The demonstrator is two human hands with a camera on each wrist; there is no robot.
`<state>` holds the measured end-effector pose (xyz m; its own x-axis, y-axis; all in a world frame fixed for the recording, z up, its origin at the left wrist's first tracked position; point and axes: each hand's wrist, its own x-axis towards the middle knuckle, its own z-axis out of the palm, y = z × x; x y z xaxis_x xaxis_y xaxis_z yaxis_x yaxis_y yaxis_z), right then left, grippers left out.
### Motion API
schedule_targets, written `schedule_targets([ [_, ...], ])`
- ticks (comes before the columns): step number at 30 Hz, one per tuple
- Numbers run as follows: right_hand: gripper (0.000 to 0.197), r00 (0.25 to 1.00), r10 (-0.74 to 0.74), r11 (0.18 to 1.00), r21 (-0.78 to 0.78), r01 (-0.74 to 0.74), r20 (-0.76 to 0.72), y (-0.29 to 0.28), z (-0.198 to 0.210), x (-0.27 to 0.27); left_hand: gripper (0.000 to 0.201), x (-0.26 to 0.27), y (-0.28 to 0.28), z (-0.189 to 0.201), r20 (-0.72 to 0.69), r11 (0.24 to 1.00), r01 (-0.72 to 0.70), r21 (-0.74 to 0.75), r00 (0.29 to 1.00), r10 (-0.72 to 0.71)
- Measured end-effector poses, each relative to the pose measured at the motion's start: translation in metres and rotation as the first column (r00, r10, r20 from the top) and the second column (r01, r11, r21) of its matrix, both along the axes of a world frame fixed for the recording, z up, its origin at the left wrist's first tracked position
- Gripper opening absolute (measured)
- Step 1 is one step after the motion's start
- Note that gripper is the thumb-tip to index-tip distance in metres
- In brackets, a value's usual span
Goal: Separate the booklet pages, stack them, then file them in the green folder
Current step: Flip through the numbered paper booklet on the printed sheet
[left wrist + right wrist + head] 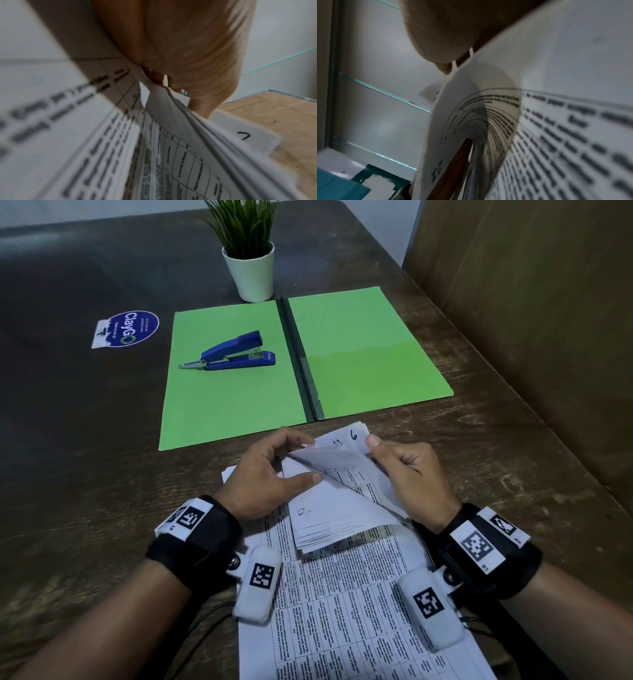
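The booklet [329, 508] of white printed pages lies near the table's front edge on top of a larger printed sheet [356, 604]. My left hand [270, 470] holds its left side, thumb laid across the upper page. My right hand [400, 463] pinches the top corner of a lifted page marked "6" [349, 436]. The left wrist view shows the booklet [171, 142] fanned open under my left hand [180, 54]; in the right wrist view a curled page [479, 121] fills the frame below my right hand [440, 33]. The green folder [301, 361] lies open beyond.
A blue stapler [233, 352] sits on the folder's left flap. A potted plant [248, 258] stands behind the folder, and a round sticker [132, 328] is on the table at the left. A brown partition [548, 320] borders the right side.
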<state>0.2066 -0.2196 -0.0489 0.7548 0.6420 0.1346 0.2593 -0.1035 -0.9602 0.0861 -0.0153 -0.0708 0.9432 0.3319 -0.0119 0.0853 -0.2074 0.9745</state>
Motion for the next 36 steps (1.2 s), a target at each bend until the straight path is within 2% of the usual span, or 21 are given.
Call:
schedule_targets([
  [2,0.057,0.996,-0.041,0.999,0.022,0.043,-0.075,0.0006,-0.0014,0.0021,0.051,-0.0001,-0.0008,0.0017,-0.003,1.000,0.005,0.001,1.000,-0.005],
  [3,0.052,0.994,-0.063,0.998,0.024,0.066,-0.084,0.0012,-0.0032,0.0030,0.049,0.0000,-0.0007,0.0014,0.000,1.000,0.008,0.014,1.000,-0.008],
  [6,0.017,0.979,-0.153,0.988,-0.019,0.151,-0.138,0.0019,-0.0060,0.0057,0.029,0.0005,0.0009,-0.0008,0.019,1.000,0.016,0.004,1.000,-0.016],
  [8,0.024,0.968,-0.168,0.986,-0.040,0.163,-0.188,0.0005,-0.0078,0.0065,0.036,-0.0004,0.0030,-0.0027,0.017,1.000,0.028,0.007,0.999,-0.028],
  [11,0.011,0.978,-0.159,0.987,-0.054,0.154,-0.132,0.0001,-0.0060,0.0062,0.041,-0.0014,0.0034,-0.0019,0.033,0.999,0.045,0.013,0.998,-0.046],
  [16,0.021,0.986,-0.165,0.980,-0.113,0.163,-0.012,-0.0006,-0.0094,0.0082,0.031,-0.0013,0.0027,0.0005,0.060,0.999,0.047,0.001,0.997,-0.047],
  [20,0.028,0.990,-0.089,0.972,-0.208,0.109,0.106,-0.0014,-0.0074,0.0058,0.045,-0.0011,0.0043,0.0001,0.076,0.997,0.070,0.023,0.995,-0.071],
  [24,0.036,0.993,-0.037,0.970,-0.234,0.063,0.114,-0.0023,-0.0079,0.0070,0.048,-0.0015,0.0029,0.0043,0.092,0.996,0.092,-0.021,0.992,-0.090],
  [29,0.036,0.995,0.018,0.965,-0.262,0.010,0.103,-0.0036,-0.0087,0.0085,0.040,-0.0018,-0.0015,0.0071,0.069,0.996,0.061,-0.067,0.996,-0.057],
  [32,0.019,1.000,-0.022,0.986,-0.163,0.022,-0.002,-0.0013,-0.0063,0.0061,0.031,-0.0010,-0.0011,0.0058,0.049,0.998,0.045,-0.039,0.998,-0.043],
  [33,0.029,0.999,-0.039,0.993,-0.115,0.036,-0.026,-0.0006,-0.0055,0.0052,0.031,-0.0010,-0.0008,0.0052,0.046,0.998,0.045,-0.032,0.998,-0.044],
  [34,0.037,0.998,-0.055,0.995,-0.082,0.053,-0.019,-0.0001,-0.0051,0.0049,0.031,-0.0008,-0.0003,0.0046,0.044,0.999,0.044,-0.031,0.998,-0.043],
  [36,0.031,0.989,-0.124,0.988,-0.079,0.131,0.082,-0.0002,-0.0056,0.0065,0.035,-0.0007,0.0012,0.0034,0.040,0.999,0.038,-0.034,0.999,-0.037],
])
